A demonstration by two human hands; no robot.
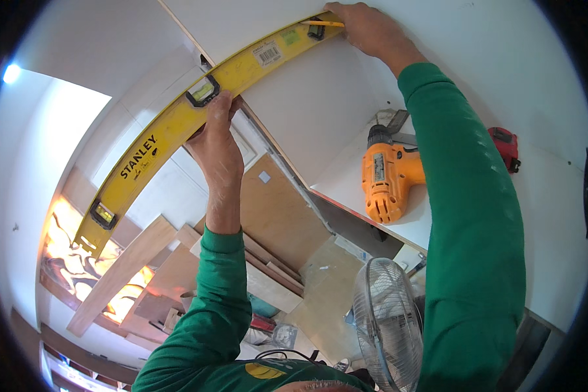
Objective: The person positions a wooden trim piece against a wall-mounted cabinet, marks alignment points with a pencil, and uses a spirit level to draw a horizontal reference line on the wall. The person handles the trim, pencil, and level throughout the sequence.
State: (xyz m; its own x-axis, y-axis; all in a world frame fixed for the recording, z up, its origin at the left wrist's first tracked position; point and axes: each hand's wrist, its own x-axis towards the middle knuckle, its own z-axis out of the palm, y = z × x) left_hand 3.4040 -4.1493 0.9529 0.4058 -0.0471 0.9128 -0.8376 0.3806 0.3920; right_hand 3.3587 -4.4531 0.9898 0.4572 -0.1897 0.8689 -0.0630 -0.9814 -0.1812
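Observation:
A long yellow spirit level [170,134] slants across the upper left, its right end higher, against white panels. My left hand [219,150] is closed round its lower edge near the middle vial, thumb on the front face and the other fingers behind. At the level's upper right end, my right hand [372,32] is closed, with fingertips at the top edge. A thin yellow pencil [321,24] sticks out of that hand across the level's face. How the fingers pinch the pencil is partly hidden.
An orange cordless drill [387,176] lies on a white panel surface [411,212] beside my right forearm, which partly covers it. Beyond the sleeve sits a red tape measure [505,149]. Below stand a wire-caged fan [387,320] and leaning wooden boards [121,277].

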